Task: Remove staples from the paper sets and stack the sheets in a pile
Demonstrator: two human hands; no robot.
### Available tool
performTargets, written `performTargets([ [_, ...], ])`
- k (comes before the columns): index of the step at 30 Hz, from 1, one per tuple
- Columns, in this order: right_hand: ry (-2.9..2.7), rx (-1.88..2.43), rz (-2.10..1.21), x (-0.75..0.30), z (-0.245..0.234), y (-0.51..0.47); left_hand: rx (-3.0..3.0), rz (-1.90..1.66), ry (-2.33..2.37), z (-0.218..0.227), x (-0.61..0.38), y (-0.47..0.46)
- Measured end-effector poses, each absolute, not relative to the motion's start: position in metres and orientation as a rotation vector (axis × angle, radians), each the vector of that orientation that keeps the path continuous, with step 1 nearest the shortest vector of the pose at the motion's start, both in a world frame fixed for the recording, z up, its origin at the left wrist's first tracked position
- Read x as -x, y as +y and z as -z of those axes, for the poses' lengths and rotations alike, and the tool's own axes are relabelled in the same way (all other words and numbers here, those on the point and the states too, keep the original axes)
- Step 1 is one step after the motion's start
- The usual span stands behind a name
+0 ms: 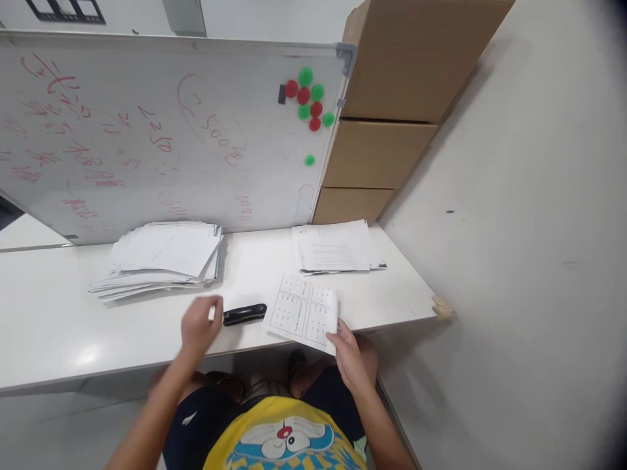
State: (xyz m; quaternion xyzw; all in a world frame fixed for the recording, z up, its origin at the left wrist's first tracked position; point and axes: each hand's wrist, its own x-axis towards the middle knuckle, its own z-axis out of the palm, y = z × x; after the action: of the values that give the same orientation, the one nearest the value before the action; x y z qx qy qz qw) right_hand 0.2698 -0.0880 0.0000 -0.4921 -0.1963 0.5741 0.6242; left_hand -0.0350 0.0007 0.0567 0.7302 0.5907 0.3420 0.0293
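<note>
My right hand [350,352] pinches the near right corner of a printed sheet with grid tables [304,313], which lies partly over the front edge of the white table [59,326]. My left hand [198,323] hovers with curled fingers just left of a black stapler [245,314] lying on the table; the fingertips are at the stapler's left end, and I cannot tell whether they touch it. Nothing shows in the left hand.
A thick messy stack of paper [159,258] lies at the back left. A smaller printed stack [336,247] lies at the back right. A whiteboard [147,130] with red writing and magnets leans behind, beside stacked cardboard boxes [392,98].
</note>
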Motion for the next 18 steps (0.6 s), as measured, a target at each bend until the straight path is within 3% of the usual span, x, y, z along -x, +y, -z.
performTargets([
  [8, -0.468, 1.035, -1.573, -0.299, -0.008, -0.1, -2.803, -0.515, 1.762, -0.067, 0.108, 0.099],
  [18, -0.321, 0.946, -1.644, -0.308, -0.003, -0.076, -2.822, -0.66, 1.821, -0.053, 0.112, 0.101],
])
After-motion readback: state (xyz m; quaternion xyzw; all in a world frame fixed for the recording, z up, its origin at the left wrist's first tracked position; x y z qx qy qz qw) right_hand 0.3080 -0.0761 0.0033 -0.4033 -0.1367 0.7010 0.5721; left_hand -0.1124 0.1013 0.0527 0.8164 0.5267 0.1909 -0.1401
